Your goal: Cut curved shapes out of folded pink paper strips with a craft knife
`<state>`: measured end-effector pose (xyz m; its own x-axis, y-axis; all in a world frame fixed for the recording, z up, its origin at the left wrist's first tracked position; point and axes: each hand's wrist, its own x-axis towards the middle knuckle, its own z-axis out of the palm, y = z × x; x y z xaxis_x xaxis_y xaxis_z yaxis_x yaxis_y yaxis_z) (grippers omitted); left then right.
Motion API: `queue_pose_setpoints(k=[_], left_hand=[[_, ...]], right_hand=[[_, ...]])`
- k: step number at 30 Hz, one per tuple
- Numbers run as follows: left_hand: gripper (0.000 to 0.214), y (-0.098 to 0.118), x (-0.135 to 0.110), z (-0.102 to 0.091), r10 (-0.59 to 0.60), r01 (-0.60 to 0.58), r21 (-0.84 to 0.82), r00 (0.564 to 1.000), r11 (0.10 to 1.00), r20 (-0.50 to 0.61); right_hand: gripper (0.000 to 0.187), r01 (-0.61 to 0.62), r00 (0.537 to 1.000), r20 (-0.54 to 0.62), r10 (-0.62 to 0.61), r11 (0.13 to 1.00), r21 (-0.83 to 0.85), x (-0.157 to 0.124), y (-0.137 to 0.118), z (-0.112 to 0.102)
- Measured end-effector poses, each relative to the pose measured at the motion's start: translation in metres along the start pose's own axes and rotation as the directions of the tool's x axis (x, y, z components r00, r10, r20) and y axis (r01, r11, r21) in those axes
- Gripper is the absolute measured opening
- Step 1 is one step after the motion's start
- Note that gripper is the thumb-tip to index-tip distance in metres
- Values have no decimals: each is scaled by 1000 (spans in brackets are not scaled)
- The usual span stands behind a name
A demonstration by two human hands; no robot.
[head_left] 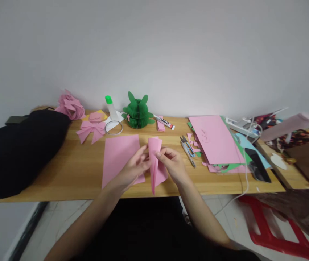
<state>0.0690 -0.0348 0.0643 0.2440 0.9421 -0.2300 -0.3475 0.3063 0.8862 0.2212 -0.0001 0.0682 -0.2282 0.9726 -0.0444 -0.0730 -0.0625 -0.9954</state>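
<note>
Both my hands hold a folded pink paper piece (156,163) just above the front of the wooden table (70,174). My left hand (134,168) pinches its left edge with closed fingers. My right hand (172,163) grips its right side, fingers curled round it. Under my left hand a flat pink sheet (118,154) lies on the table. Small scissors (187,149) rest just right of my right hand.
A black bag (18,148) fills the table's left end. At the back stand pink paper bows (90,130), a pink paper flower (70,105), a green-capped glue bottle (110,107), a tape ring (113,127), a green paper cactus (138,112) and a glue tube (165,122). Stacked coloured paper (215,139), a phone (258,165) and cables lie right. A red stool (274,228) stands below.
</note>
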Motion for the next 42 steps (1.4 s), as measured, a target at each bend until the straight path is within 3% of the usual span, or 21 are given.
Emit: queue_pose_setpoints(k=[4, 8, 12, 15, 17, 19, 21, 24, 28, 35, 42], left_hand=[[64, -4, 6, -9, -17, 37, 130, 989, 991, -148], [43, -7, 13, -33, 5, 99, 313, 949, 944, -316], [57, -11, 12, -61, 158, 168, 578, 868, 799, -471], [69, -11, 11, -66, 221, 244, 714, 842, 656, -491], [70, -11, 14, -61, 306, 268, 867, 858, 420, -413], [67, -11, 22, -54, 362, 222, 975, 908, 14, -212], [59, -11, 34, -49, 290, 112, 978, 955, -174, -57], [45, -15, 52, -49, 192, 7, 978, 981, -208, 34], [48, -20, 65, -53, 155, -24, 965, 986, -260, 66], [55, -22, 66, -55, 97, -56, 950, 991, -309, 90], [56, -23, 68, -54, 45, -76, 930, 994, -360, 99]], right_hand=[[49, -69, 998, -12, 69, 997, 21, 8, 15, 5], [50, -147, 988, -42, 150, 988, 55, 15, 26, -2], [48, -246, 966, -71, 248, 969, 37, 23, 36, -25], [42, -299, 950, -107, 294, 954, -36, 31, 44, -43], [38, -315, 944, -139, 301, 945, -92, 38, 48, -51], [34, -323, 940, -168, 298, 935, -146, 45, 51, -56], [30, -330, 936, -192, 294, 923, -197, 51, 53, -58], [27, -344, 931, -225, 289, 900, -267, 57, 54, -60], [28, -370, 919, -278, 280, 856, -361, 57, 54, -61], [30, -425, 880, -414, 232, 774, -470, 43, 54, -49], [31, -454, 848, -483, 218, 770, -448, 28, 57, -36]])
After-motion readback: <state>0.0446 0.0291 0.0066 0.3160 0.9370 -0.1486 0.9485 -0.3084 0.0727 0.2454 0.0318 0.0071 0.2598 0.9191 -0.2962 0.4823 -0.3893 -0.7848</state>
